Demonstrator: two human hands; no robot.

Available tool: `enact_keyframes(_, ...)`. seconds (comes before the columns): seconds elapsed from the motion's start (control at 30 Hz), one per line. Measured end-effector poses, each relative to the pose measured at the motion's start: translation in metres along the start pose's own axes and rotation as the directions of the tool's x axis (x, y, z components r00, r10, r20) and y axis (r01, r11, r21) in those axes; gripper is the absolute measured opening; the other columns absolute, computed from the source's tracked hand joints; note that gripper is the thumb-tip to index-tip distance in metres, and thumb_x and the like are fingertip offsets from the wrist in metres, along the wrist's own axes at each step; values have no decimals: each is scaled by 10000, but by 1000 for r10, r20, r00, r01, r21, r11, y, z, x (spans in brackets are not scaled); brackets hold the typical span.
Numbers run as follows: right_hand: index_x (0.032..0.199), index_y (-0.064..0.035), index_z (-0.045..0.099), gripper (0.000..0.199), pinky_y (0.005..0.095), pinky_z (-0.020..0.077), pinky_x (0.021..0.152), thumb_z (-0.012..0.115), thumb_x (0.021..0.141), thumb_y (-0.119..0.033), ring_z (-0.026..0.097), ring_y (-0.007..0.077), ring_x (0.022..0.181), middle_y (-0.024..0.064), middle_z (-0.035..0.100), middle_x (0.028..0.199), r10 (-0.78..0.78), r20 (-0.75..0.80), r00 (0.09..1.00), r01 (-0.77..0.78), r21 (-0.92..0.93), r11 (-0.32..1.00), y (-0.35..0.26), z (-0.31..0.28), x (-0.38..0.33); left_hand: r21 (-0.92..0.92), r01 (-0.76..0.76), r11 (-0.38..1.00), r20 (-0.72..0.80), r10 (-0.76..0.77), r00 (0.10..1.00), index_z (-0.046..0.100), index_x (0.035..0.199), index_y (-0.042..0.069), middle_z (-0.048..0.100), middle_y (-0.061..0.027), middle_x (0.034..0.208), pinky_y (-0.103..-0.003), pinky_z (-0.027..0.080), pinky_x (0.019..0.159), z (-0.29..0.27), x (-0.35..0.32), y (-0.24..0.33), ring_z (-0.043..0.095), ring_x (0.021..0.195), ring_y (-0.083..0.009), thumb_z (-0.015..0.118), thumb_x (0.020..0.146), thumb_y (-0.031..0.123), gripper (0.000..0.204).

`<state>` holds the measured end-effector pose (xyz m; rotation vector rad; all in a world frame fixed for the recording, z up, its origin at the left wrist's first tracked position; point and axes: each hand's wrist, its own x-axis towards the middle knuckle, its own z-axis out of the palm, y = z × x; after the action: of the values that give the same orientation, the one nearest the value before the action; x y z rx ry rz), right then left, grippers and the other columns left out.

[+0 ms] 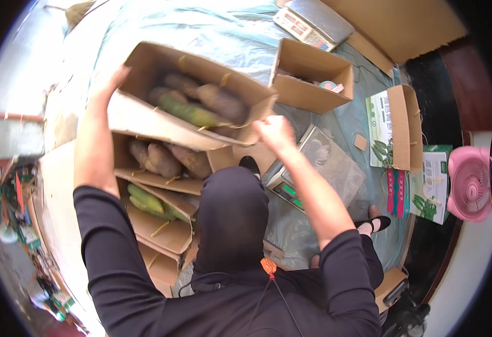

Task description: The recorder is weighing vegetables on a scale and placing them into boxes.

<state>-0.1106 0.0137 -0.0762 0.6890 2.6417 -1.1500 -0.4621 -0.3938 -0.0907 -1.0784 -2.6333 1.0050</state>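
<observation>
My left hand (110,84) grips the left end of an open cardboard box (145,115), and my right hand (274,132) holds its right end. The box is lifted and tilted above the floor. Inside it lie brown tubers (220,101) and a green fruit (187,110). Just below it sits a second open box (150,178) with brown tubers (164,159). A further open box (164,227) below that holds green fruits (145,199).
A digital scale (316,168) with a green display stands on the blue plastic sheet (223,31). An open box (307,76), a second scale (310,22), printed cartons (397,126) and a pink fan (470,182) lie to the right. My shoe (375,224) is near the scale.
</observation>
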Motion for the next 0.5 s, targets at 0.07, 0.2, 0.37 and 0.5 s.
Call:
enact_keyframes(0.07,855,-4,688,335,446,521,748,552,759,-296,658,351,826,222,662,850,48,185,982,-30,-99,995,-4,45,18,-53,63,997,25,-62,998,581,1059,149,591,-47,831,-304,486,572,19,-2,3,553,643,-171,498,892,181,189)
enact_keyframes(0.2,823,-63,675,264,376,536,741,493,841,-253,667,254,826,128,683,889,-48,503,863,-233,480,846,-20,59,11,-240,291,926,396,-180,900,702,783,28,663,-208,773,-455,497,659,126,-103,-10,658,727,-344,447,908,419,483)
enact_keyframes(0.37,851,-82,683,275,438,506,765,494,809,-278,634,323,876,154,666,908,-231,187,955,226,48,973,-15,12,-19,-655,533,535,319,-443,838,632,938,90,623,-92,782,-356,506,690,125,-176,-74,600,724,-198,529,848,261,219)
enact_keyframes(0.5,863,-86,681,256,423,498,736,528,777,-273,635,323,859,152,667,887,78,135,988,-93,105,990,106,-29,-57,-618,543,568,419,-347,839,596,1150,34,646,-154,1081,-374,468,868,12,-70,72,618,986,-228,602,829,253,388)
